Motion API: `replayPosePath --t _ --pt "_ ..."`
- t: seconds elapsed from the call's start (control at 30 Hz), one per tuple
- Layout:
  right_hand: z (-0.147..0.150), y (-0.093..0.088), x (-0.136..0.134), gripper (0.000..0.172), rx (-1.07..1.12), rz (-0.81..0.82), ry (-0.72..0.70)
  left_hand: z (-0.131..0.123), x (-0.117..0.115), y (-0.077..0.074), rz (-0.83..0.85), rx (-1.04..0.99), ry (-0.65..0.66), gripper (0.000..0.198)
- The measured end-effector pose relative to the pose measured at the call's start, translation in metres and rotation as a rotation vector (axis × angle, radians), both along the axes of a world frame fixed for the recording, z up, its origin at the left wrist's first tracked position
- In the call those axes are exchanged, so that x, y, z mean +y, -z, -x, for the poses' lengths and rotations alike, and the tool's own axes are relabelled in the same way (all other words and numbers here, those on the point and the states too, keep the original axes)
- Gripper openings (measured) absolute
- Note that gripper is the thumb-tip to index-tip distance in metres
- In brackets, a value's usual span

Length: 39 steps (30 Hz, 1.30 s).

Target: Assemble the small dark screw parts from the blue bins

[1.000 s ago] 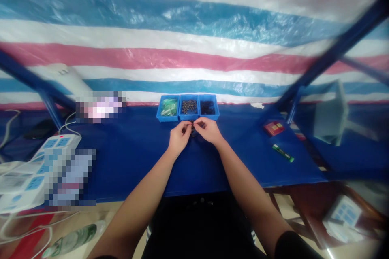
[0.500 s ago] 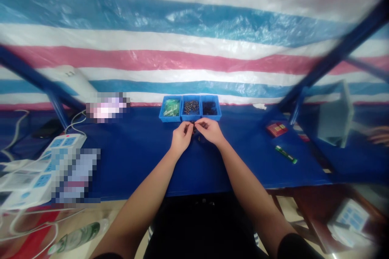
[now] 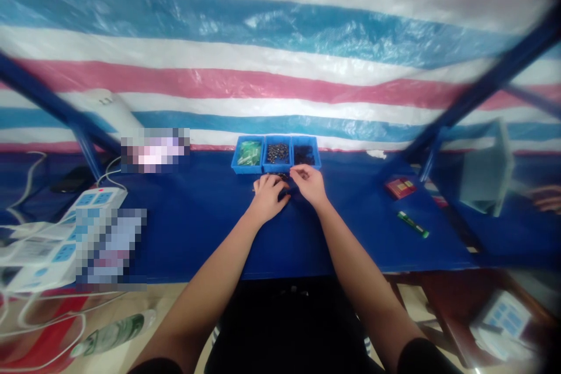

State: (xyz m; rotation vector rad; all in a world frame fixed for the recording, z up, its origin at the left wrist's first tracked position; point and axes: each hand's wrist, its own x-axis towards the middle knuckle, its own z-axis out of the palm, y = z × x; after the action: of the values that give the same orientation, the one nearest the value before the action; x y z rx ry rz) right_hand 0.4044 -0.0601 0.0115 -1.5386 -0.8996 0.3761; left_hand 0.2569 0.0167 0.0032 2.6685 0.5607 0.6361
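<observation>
My left hand (image 3: pixel 268 197) lies low over the blue tabletop, palm down, its thumb apart from the other fingers. Small dark pieces (image 3: pixel 283 176) show by its fingertips, partly covered by the hand. Beside it, my right hand (image 3: pixel 311 186) has thumb and fingers pinched together; whatever may be between them is too small to make out. Just beyond the hands stand three joined blue bins: the left bin (image 3: pixel 234 165) holds green and clear packets, the middle bin (image 3: pixel 277 168) small brassy-dark pieces, the right bin (image 3: pixel 318 158) black pieces.
On the left are a white power strip (image 3: pixel 103 201) with cables and two blurred-out items. To the right lie a red box (image 3: pixel 400 188) and a green stick-shaped pack (image 3: pixel 413 224). Blue frame bars slant on both sides. Another person's hand (image 3: pixel 546 197) shows at far right.
My hands have parted from where they met. The left has flattened toward the table with its thumb spread; the right has shifted slightly right and up, toward the right bin.
</observation>
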Motion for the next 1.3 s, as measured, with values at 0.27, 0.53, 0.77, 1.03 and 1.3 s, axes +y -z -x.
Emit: replayPosePath --t 0.27,0.53,0.77,1.03,1.3 --pt "0.0002 0.0018 0.0003 0.020 -0.045 -0.010 -0.062 -0.0009 0.0051 0.0018 0.068 -0.166 -0.173 0.024" --pt "0.0036 0.0036 -0.0001 0.020 -0.044 0.029 -0.155 -0.0012 0.0077 -0.0002 0.128 -0.258 -0.200 0.019" --pt "0.0046 0.0024 0.0001 0.019 -0.011 -0.005 -0.178 -0.0010 0.0066 -0.0026 0.169 -0.285 -0.160 0.017" --pt "0.0050 0.0029 0.0003 0.020 -0.016 0.034 -0.199 -0.0009 0.0081 0.0000 0.192 -0.286 -0.174 0.016" --pt "0.0056 0.0035 0.0013 0.020 0.009 0.005 -0.201 0.0004 0.0061 -0.0023 0.188 -0.282 -0.187 0.018"
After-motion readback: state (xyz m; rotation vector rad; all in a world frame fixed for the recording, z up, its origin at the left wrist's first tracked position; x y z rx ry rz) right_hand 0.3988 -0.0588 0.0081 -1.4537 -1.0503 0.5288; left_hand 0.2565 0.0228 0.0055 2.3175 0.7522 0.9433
